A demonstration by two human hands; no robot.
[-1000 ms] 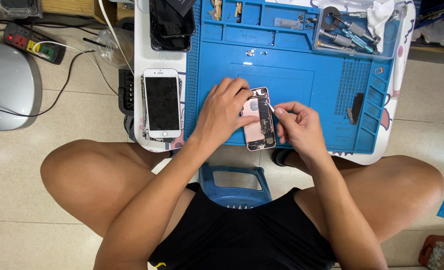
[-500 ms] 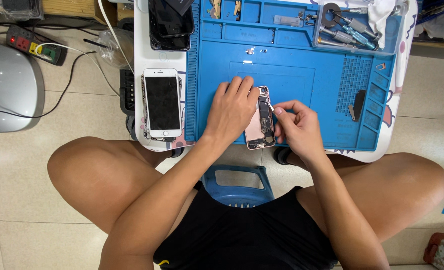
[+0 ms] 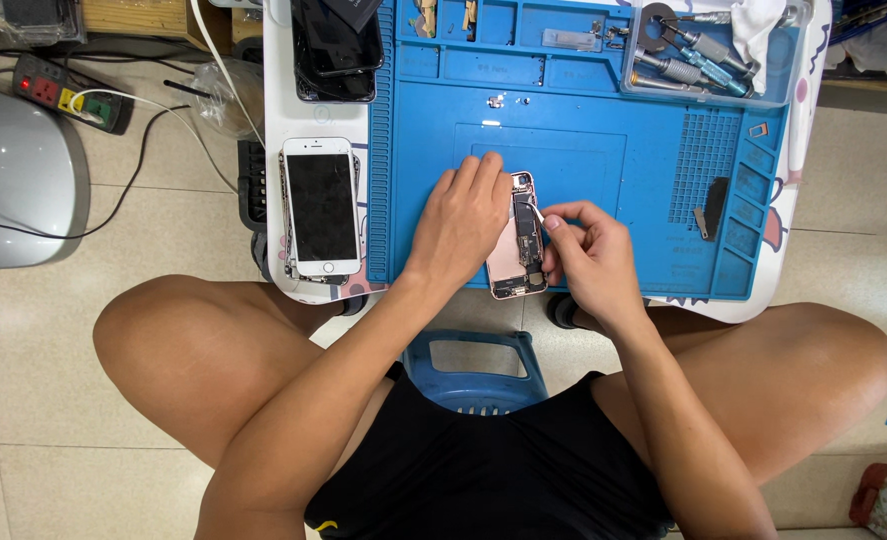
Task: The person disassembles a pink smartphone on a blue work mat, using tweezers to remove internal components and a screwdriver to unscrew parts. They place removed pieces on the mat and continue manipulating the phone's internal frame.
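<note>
An opened pink phone body (image 3: 519,262) with its insides showing lies at the near edge of a blue work mat (image 3: 583,130). My left hand (image 3: 460,222) rests flat over the phone's left half and holds it down. My right hand (image 3: 585,252) is just right of the phone, with thumb and fingers pinched on a thin pale tool whose tip touches the phone's inner parts. Which tool it is cannot be made out.
A white phone (image 3: 321,206) with a dark screen lies face up left of the mat. Dark phone screens (image 3: 335,42) lie at the back left. A clear tray with screwdrivers (image 3: 693,55) stands at the back right. A power strip (image 3: 68,95) and a grey dome (image 3: 13,170) sit on the floor.
The view has shifted slightly. Both hands have stayed on the pink phone, and my right hand's pinched fingers have moved a little along its right side.
</note>
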